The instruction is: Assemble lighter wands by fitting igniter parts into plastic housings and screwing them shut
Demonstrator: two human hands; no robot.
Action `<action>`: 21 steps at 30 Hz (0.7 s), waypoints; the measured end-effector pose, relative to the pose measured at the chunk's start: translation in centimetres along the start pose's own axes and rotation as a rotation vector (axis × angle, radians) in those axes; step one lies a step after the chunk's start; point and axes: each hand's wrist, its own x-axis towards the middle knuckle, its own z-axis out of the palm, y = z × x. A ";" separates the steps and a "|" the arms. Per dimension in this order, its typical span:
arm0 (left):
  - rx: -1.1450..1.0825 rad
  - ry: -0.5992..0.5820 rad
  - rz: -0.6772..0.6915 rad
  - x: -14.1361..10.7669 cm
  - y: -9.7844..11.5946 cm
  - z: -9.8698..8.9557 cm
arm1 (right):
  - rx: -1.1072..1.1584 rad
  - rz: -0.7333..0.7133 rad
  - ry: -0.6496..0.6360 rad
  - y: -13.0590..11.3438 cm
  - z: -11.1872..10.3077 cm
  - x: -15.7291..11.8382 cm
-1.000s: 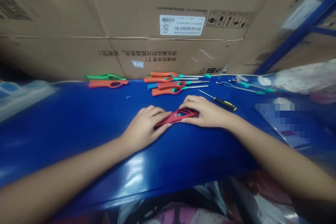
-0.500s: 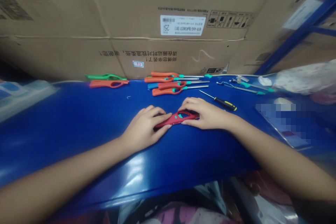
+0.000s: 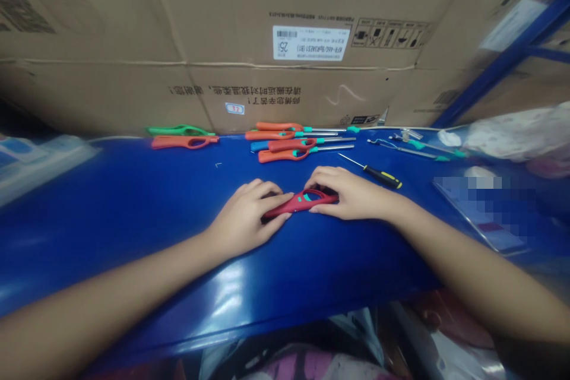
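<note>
Between my hands lies a red lighter handle [image 3: 297, 203] with a teal trigger piece in its opening; no metal tube shows at its right end. My left hand [image 3: 249, 217] grips the wide left end, thumb below and fingers above. On the narrow right end my right hand [image 3: 345, 193] is closed, fingertips at its upper and lower edges. Just behind the right hand rests a black and yellow screwdriver [image 3: 383, 176]. Farther back sit several gas lighters with orange handles [image 3: 285, 155] and metal tubes, and one blue handle [image 3: 259, 146] partly covered by them.
A green handle shell [image 3: 176, 130] and an orange one [image 3: 184, 142] lie at the back left. Metal tubes with teal ends [image 3: 418, 151] are at the back right. A large cardboard box [image 3: 222, 24] walls off the blue tabletop [image 3: 133, 208]. A flat phone-like object [image 3: 483, 219] lies right.
Almost nothing differs. Both hands keep their hold on the red lighter handle, which has shifted very slightly.
</note>
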 end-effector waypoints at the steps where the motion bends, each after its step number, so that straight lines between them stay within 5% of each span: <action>1: -0.001 -0.001 0.001 0.0 0.0 0.0 | -0.006 0.008 -0.005 -0.1 0.0 0.0; 21: -0.092 0.028 -0.018 0.3 0.1 0.1 | -0.127 -0.120 0.068 0.1 0.6 0.1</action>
